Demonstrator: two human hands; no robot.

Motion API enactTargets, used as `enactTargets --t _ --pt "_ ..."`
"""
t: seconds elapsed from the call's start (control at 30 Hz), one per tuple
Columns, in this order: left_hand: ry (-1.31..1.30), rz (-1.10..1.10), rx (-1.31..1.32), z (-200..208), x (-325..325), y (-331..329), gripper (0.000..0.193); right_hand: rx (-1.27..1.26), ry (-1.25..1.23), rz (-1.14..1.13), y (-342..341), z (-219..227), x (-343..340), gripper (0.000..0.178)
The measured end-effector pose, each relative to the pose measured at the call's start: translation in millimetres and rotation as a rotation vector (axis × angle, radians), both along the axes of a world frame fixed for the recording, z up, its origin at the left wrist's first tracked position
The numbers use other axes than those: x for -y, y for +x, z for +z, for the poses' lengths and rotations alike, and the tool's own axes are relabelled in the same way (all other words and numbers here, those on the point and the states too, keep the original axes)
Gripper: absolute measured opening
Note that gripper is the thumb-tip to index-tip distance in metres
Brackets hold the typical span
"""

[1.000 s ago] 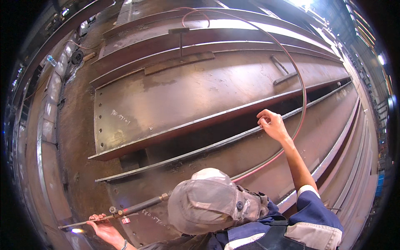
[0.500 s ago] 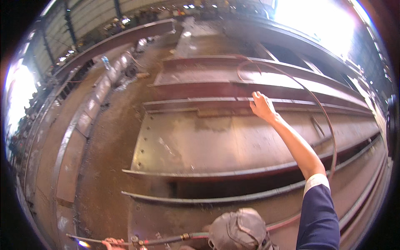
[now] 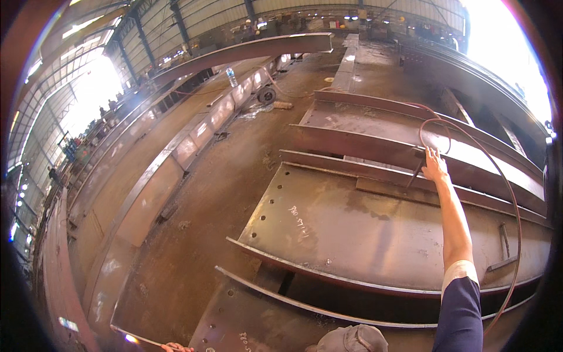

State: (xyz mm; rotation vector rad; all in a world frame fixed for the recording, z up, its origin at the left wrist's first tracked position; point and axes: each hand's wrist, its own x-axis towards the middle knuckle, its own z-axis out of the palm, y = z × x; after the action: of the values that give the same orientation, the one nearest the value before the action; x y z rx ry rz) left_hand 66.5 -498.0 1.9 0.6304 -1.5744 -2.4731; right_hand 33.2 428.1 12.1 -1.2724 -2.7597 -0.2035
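My right hand (image 3: 434,166) reaches forward on an outstretched arm, its fingers extended against the upper edge of a reddish-brown steel beam (image 3: 358,144). A dark, stick-like shape lies beside it; I cannot tell whether it is a tool or a shadow. At the lower left edge, my left hand (image 3: 177,348), partly cut off, has its fingers wrapped around a gas cutting torch (image 3: 141,336). A small bright flame burns near the torch's tip. The crown of a grey cap (image 3: 353,340) shows at the bottom; whose it is cannot be told.
A wide beam (image 3: 346,229) with bolt holes and chalk marks lies in front, a dark gap along its near side. A thin reddish hose (image 3: 509,199) loops across the beams. Left, a dirt aisle (image 3: 199,223) separates them from another long beam (image 3: 155,202). A wheel (image 3: 266,95) stands farther off.
The view has swung left and up, showing more of the hall. My right hand's curled fingers have straightened onto the beam's edge. The torch stays low at the left, its flame still lit.
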Motion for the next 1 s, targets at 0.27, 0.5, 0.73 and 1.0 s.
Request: enactTargets --t 0.27,0.5,0.73,1.0 --pt "-0.090 -0.105 0.052 -3.9 2.4 -6.0 0.032 0.213 0.167 0.318 -13.4 -8.5 -20.6 0.042" --pt "-0.099 -0.134 0.007 -10.8 5.6 -3.0 0.033 0.174 -0.161 0.398 51.2 -57.6 55.6 0.037" --pt "-0.113 -0.116 -0.068 -2.2 15.2 13.8 0.037 -0.047 -0.326 0.141 88.8 -85.3 160.9 0.033" --pt "-0.048 -0.068 -0.122 -4.4 23.1 23.0 0.035 0.073 -0.644 0.025 94.6 9.0 209.8 0.040"
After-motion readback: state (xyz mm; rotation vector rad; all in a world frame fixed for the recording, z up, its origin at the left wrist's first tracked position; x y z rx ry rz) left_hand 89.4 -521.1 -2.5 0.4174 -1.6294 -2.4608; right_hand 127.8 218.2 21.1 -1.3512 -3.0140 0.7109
